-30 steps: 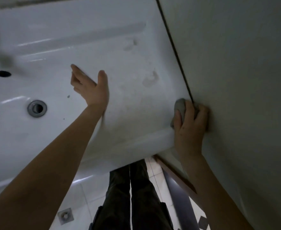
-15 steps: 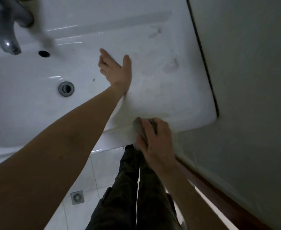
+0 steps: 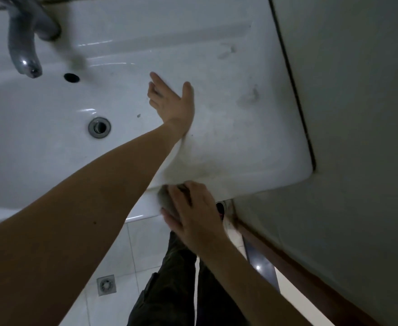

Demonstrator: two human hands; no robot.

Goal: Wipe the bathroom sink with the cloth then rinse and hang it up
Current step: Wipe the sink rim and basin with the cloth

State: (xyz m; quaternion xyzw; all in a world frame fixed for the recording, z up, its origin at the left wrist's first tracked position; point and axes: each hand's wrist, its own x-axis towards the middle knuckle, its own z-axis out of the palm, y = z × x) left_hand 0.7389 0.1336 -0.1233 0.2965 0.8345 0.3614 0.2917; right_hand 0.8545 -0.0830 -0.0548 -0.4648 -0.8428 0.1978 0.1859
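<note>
The white bathroom sink [image 3: 228, 128] fills the upper part of the view, with its basin on the left and a flat, smudged ledge on the right. My right hand [image 3: 193, 212] presses a small grey cloth [image 3: 166, 200] against the sink's front edge, its fingers curled over the cloth. Only a bit of the cloth shows past the fingers. My left hand [image 3: 172, 104] rests flat on the ledge beside the basin, fingers straight and holding nothing.
A chrome tap [image 3: 26, 50] stands at the top left above the basin, with the overflow hole [image 3: 71, 77] and drain [image 3: 99, 127] below it. A grey wall [image 3: 357, 114] runs along the sink's right side. Tiled floor with a floor drain [image 3: 106, 284] lies below.
My right hand has slid the cloth left along the sink's front edge, from the corner by the wall to the middle. The left hand stays flat on the ledge.
</note>
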